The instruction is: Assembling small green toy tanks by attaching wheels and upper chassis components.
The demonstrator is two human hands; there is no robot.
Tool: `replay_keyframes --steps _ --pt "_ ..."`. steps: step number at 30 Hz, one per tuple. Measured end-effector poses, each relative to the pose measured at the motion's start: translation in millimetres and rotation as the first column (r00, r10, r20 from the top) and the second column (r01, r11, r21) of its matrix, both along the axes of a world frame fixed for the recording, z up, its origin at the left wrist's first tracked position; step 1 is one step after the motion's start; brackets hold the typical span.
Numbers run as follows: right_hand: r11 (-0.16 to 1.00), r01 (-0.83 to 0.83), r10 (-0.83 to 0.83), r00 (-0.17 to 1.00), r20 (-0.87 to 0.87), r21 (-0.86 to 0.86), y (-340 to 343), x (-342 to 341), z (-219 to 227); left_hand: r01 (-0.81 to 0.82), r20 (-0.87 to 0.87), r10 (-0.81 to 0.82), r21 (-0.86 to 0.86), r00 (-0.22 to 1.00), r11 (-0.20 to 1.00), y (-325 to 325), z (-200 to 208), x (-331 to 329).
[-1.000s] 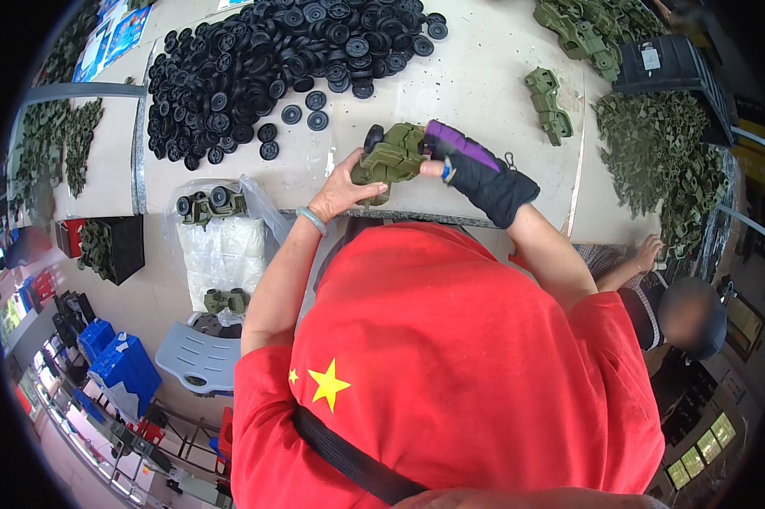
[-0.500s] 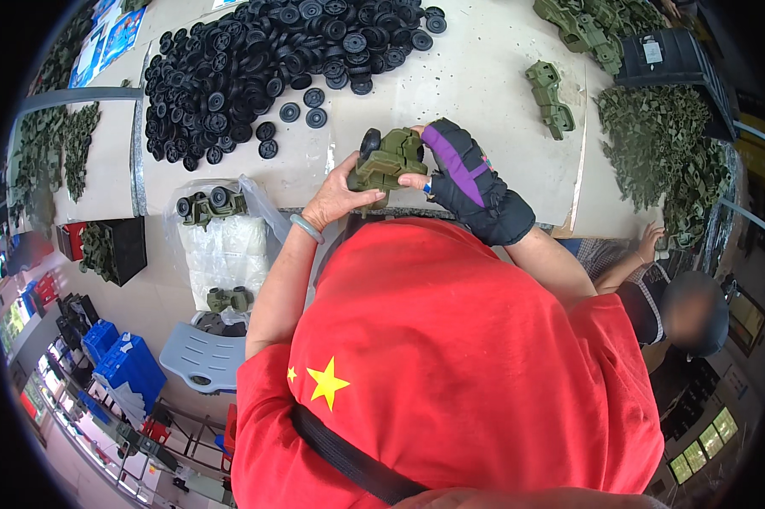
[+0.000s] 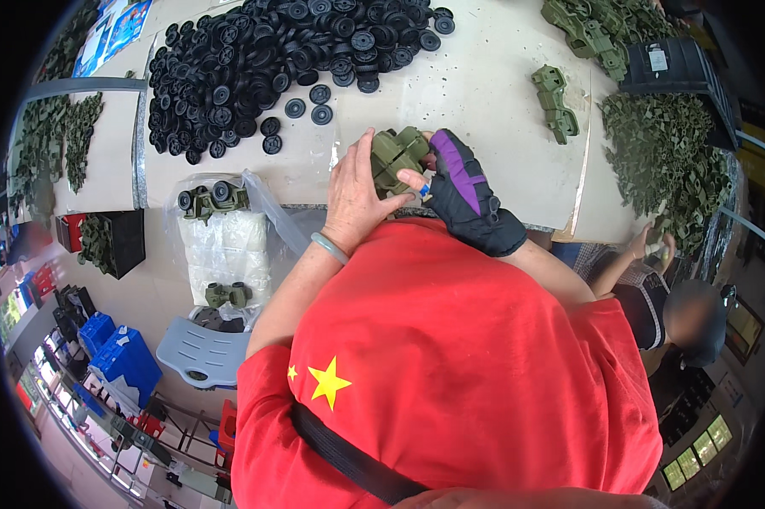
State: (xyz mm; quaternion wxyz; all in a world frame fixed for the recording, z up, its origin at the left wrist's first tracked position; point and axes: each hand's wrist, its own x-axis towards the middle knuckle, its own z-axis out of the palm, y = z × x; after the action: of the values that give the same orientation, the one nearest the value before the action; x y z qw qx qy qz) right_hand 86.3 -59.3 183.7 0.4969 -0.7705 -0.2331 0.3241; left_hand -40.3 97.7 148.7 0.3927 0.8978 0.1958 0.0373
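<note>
Just above the table's near edge, an olive-green toy vehicle body (image 3: 397, 157) is gripped between my two hands. My bare left hand (image 3: 353, 193), with a pale bangle at the wrist, is wrapped along its left side, fingers pointing up. That side of the body is hidden behind the palm. My right hand (image 3: 465, 182) wears a black and purple glove with bare fingertips. Its thumb presses the near face of the body while the fingers hold the far right side. A heap of black toy wheels (image 3: 255, 64) lies beyond, with several loose wheels (image 3: 295, 108) closer to me.
One green vehicle body (image 3: 555, 103) lies at the table's right. Green parts (image 3: 654, 144) are heaped beside a black crate (image 3: 679, 72). Left of me, a wheeled toy vehicle (image 3: 214, 200) rests on white plastic-wrapped packs (image 3: 224, 246), behind a grey chair (image 3: 204, 352). A co-worker (image 3: 645, 288) sits at right.
My left hand has slid up and round the body's left side, covering the black wheel that showed there. The body has turned in my hands; my right hand keeps its hold.
</note>
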Motion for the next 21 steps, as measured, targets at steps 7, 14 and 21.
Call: replay_keyframes --steps 7,14,21 --pt "0.963 -0.26 0.264 0.964 -0.046 0.076 -22 14 26 0.146 0.094 -0.123 -0.288 0.988 0.947 16 7 -25" --pt "0.857 -0.515 0.427 0.723 0.544 0.012 -18 26 36 0.296 0.191 -0.241 -0.348 0.951 0.89 19 14 -30" --pt "0.862 -0.496 0.484 0.749 0.453 -0.1 -21 16 26 0.283 0.154 -0.239 -0.432 0.959 0.857 15 9 -32"
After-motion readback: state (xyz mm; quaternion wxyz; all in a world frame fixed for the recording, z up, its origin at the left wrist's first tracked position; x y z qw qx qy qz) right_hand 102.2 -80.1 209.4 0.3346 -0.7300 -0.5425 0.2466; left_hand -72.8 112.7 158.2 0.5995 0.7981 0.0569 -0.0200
